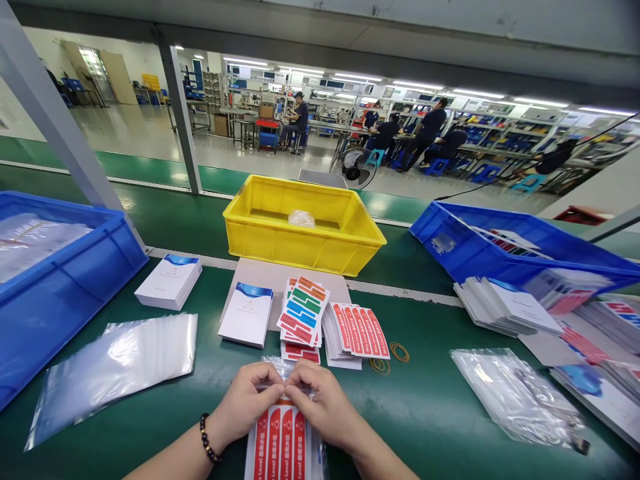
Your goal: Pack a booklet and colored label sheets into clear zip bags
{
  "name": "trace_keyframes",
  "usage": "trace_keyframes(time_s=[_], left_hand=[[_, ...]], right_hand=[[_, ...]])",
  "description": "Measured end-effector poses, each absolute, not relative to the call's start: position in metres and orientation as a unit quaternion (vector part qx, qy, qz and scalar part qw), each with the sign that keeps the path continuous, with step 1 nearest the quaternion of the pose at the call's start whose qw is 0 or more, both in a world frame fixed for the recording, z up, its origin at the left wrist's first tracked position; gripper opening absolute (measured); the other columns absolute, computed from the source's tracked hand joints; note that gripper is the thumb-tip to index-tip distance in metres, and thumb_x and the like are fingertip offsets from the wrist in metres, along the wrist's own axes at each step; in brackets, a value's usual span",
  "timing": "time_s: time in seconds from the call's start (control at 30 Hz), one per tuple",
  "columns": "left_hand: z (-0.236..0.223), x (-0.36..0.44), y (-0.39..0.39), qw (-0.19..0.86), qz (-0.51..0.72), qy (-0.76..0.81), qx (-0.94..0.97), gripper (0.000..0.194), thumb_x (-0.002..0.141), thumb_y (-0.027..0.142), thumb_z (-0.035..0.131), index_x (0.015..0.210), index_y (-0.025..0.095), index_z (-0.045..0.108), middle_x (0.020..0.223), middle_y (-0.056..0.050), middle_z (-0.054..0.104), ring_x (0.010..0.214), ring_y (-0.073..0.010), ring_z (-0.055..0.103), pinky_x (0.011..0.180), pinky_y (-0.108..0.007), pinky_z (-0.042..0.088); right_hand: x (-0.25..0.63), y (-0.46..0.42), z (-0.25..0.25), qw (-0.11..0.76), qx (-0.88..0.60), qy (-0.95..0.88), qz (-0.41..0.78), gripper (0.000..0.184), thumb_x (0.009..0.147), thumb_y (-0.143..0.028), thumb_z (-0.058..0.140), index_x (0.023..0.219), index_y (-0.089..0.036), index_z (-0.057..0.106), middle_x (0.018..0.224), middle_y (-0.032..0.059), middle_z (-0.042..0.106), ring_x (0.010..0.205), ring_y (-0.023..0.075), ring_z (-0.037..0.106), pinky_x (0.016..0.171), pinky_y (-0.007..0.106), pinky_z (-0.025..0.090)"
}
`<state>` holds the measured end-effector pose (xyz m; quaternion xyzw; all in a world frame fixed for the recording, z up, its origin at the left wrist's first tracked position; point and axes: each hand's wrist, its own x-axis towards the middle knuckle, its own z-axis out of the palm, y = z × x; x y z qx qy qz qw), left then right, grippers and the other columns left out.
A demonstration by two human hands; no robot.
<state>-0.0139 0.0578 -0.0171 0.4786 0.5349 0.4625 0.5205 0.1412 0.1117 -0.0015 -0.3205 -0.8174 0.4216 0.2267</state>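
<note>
Both my hands meet at the top of a clear plastic bag (278, 365) at the front of the green table. Inside it, or under it, lies a sheet of red label stickers (280, 443). My left hand (250, 400) pinches the bag's top edge from the left, a beaded bracelet on its wrist. Closed the same way, my right hand (320, 402) pinches the edge beside it, thumbs almost touching. Just beyond are a stack of white booklets (246, 315), a pile of multicoloured sticker sheets (303, 312) and a fanned stack of red sticker sheets (361, 331).
Rubber bands (400, 352) lie right of the stickers. Empty bags (125, 363) are spread at left near another booklet stack (169, 281). A yellow bin (305, 247) stands behind, with blue bins (70, 280) (450, 250) either side. Filled bags (515, 397) lie right. Co-workers sit far back.
</note>
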Motion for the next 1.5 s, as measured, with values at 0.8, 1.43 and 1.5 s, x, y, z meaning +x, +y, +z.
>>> trace_keyframes(time_s=[0.8,1.43,1.5], left_hand=[[-0.019,-0.035,0.059,0.304,0.584,0.577,0.484,0.021,0.086,0.031,0.045,0.081,0.017,0.059,0.082,-0.006,0.060,0.080,-0.0185,0.057,0.075,-0.030,0.045],[0.022,-0.190,-0.021,0.133,0.130,0.912,0.365,0.025,0.069,0.033,0.051,0.050,0.022,0.039,0.049,0.001,0.049,0.050,-0.0174,0.046,0.049,-0.027,0.025],[0.016,-0.202,-0.028,0.148,0.117,0.913,0.363,0.024,0.066,0.029,0.051,0.048,0.021,0.037,0.048,0.002,0.048,0.050,-0.0163,0.045,0.049,-0.026,0.024]], right_hand=[[0.123,0.082,-0.049,-0.002,-0.218,-0.961,0.172,0.071,0.076,-0.037,0.059,0.136,-0.008,0.034,0.142,0.0198,0.029,0.131,0.0403,0.022,0.102,0.060,0.023],[0.144,0.103,-0.052,0.333,-0.138,-0.925,0.120,0.055,0.080,-0.019,0.058,0.132,-0.024,0.040,0.119,0.0093,0.060,0.112,0.0294,0.053,0.093,0.046,0.045],[0.144,0.103,-0.052,0.347,-0.133,-0.920,0.126,0.051,0.079,-0.017,0.059,0.128,-0.023,0.045,0.115,0.0094,0.062,0.110,0.0294,0.055,0.092,0.046,0.047]])
